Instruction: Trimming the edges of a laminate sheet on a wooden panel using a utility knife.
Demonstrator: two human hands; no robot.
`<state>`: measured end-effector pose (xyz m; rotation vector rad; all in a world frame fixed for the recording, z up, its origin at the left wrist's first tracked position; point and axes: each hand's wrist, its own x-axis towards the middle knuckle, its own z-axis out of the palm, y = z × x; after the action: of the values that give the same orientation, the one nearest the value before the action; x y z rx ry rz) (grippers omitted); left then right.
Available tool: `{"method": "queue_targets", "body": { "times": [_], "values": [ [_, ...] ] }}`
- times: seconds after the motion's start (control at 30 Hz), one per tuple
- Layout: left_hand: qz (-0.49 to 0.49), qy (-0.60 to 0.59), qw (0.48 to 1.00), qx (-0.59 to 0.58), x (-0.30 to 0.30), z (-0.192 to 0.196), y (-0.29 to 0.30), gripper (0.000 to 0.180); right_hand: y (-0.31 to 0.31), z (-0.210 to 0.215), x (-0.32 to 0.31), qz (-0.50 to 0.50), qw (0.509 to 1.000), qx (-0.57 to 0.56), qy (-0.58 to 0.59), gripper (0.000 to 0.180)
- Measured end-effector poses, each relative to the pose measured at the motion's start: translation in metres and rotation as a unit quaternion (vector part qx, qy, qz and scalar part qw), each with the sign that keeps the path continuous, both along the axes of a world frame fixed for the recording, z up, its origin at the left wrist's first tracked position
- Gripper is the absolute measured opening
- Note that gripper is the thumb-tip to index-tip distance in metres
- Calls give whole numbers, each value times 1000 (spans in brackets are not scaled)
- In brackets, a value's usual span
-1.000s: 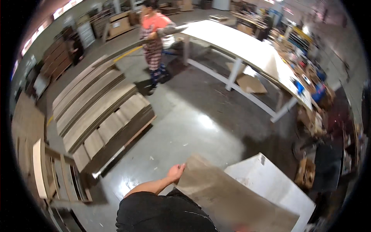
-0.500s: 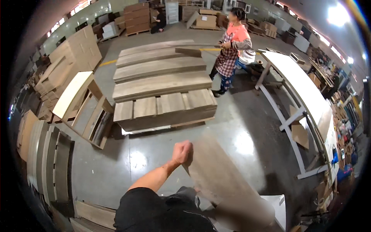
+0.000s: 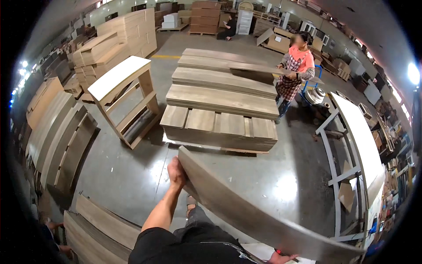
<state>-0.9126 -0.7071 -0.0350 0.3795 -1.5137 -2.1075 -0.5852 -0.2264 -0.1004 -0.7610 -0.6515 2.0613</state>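
My left hand (image 3: 176, 173) is closed around the far edge of a long grey-brown wooden board (image 3: 246, 202), its thumb side uppermost. The board is tilted on its long edge and slants from the middle of the view down to the lower right. At the bottom, my right hand (image 3: 283, 257) bears the board's near part from below, its fingers partly hidden. Past the board's far end, a large pallet stack of similar boards (image 3: 224, 99) sits on the floor, with short pieces along its near side.
A wooden frame with a white top (image 3: 121, 77) stands left of the stack. To the right is a white-topped workbench (image 3: 356, 127). More boards (image 3: 105, 224) lie at lower left, near another person's hands. Across the stack, a person in a checked apron (image 3: 296, 72) holds a board.
The board in my hands has turned from showing its broad face to standing more on edge. My left hand has shifted left, and the view has swung right to left across the room.
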Motion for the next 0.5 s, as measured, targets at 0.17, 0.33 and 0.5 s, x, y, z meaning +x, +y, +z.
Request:
{"method": "queue_targets", "body": {
  "times": [0.17,0.33,0.5],
  "values": [
    [69,-163,941,-288,-15,1,-88,55,-51,4,-69,53,996,-49,-42,59],
    [87,-282,905,-306,-36,-8,-192,50,-121,-17,-167,152,986,-67,-25,50],
    [179,-335,853,-359,-48,21,-275,52,-209,-18,-276,217,964,-136,-70,49]
  ]
}}
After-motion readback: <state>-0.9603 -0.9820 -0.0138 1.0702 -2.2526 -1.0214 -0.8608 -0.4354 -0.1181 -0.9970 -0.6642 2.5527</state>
